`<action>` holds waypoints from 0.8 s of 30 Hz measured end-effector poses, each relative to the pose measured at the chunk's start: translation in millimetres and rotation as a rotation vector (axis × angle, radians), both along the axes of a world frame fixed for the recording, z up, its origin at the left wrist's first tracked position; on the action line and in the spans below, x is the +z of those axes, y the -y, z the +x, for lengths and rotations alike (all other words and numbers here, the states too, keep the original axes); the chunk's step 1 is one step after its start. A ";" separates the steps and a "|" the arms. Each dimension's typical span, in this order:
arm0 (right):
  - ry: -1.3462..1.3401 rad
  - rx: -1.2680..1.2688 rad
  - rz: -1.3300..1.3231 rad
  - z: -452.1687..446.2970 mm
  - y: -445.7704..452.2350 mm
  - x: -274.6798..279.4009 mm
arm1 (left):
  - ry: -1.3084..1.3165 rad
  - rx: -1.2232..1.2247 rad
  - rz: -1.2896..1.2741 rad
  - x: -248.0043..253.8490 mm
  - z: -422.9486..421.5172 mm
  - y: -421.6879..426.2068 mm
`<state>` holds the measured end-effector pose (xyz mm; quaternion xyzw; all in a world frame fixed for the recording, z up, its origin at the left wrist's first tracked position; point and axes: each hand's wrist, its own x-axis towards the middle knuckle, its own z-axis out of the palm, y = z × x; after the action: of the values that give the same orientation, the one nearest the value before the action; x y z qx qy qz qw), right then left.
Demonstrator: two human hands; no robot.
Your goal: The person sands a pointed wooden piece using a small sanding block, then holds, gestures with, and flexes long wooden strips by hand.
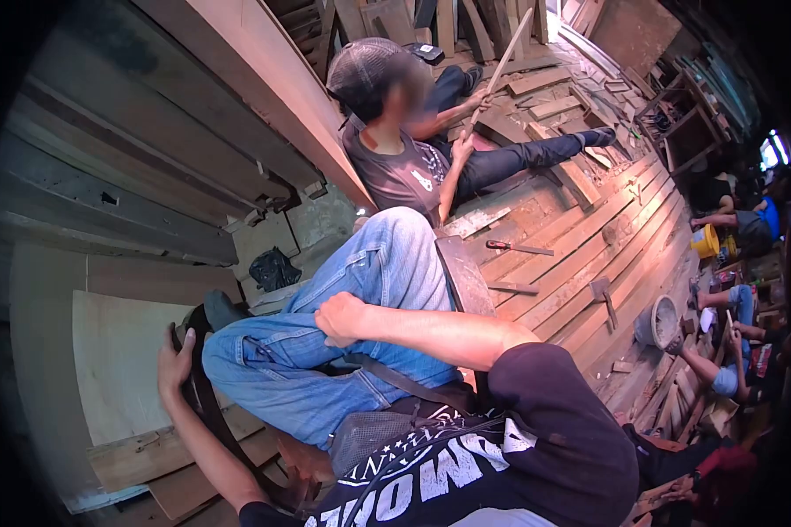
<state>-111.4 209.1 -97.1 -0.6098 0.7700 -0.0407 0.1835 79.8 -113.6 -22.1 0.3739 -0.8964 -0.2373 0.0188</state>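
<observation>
My left hand [177, 356] lies at the left against a dark curved rim [204, 373], its fingers stretched out along it and the thumb apart. What that rim belongs to cannot be made out. Across my lap comes my right forearm, and my right hand [341, 318] rests as a loose fist on the blue jeans [299, 369], with nothing visible in it. A dark strap [395, 379] runs over my lap beside a grey mesh pouch or cap [369, 439].
A co-worker in a cap [373, 75] sits ahead, holding a long wooden strip [505, 66]. On wooden slats [580, 272] lie a red-handled tool [499, 245] and a hammer-like tool [604, 294]. A grey bucket [657, 323], yellow bucket [704, 241] and other people are at right.
</observation>
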 end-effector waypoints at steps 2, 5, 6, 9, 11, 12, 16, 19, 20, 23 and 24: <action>-0.002 0.002 0.005 0.3 0.8 -0.4 | -0.002 -0.007 -0.019 -2.0 0.7 1.3; -0.006 0.001 0.024 0.1 0.9 4.5 | -0.016 -0.008 -0.002 -3.0 0.2 2.2; 0.009 -0.018 0.049 0.9 0.8 6.5 | -0.023 -0.010 0.000 -3.5 -0.7 2.5; 0.029 -0.038 0.071 0.9 0.3 8.6 | -0.011 -0.007 0.006 3.6 -1.3 -4.6; 0.033 -0.038 0.066 0.7 1.0 8.2 | -0.001 -0.002 0.003 6.9 -2.4 -7.2; 0.037 -0.035 0.069 0.3 1.3 8.1 | -0.003 -0.002 0.002 8.7 -3.2 -8.4; 0.026 0.004 0.004 -1.0 0.5 -0.7 | 0.005 -0.002 0.009 9.8 -4.1 -10.1; 0.021 -0.002 0.004 -1.2 0.7 -4.0 | -0.001 -0.009 -0.011 4.6 -1.6 -6.5; 0.023 -0.001 0.003 -1.0 1.4 -5.5 | 0.006 -0.010 -0.022 4.8 -1.8 -6.3; 0.014 0.007 0.011 -0.4 1.9 -8.2 | -0.009 -0.017 0.014 5.7 -2.5 -7.3; 0.012 0.003 0.005 -0.4 1.6 -8.7 | -0.008 -0.017 0.014 6.4 -2.8 -7.8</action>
<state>-111.8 207.5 -105.8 -0.6103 0.7680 -0.0423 0.1898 77.0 -105.9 -15.7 0.3656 -0.8977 -0.2453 0.0180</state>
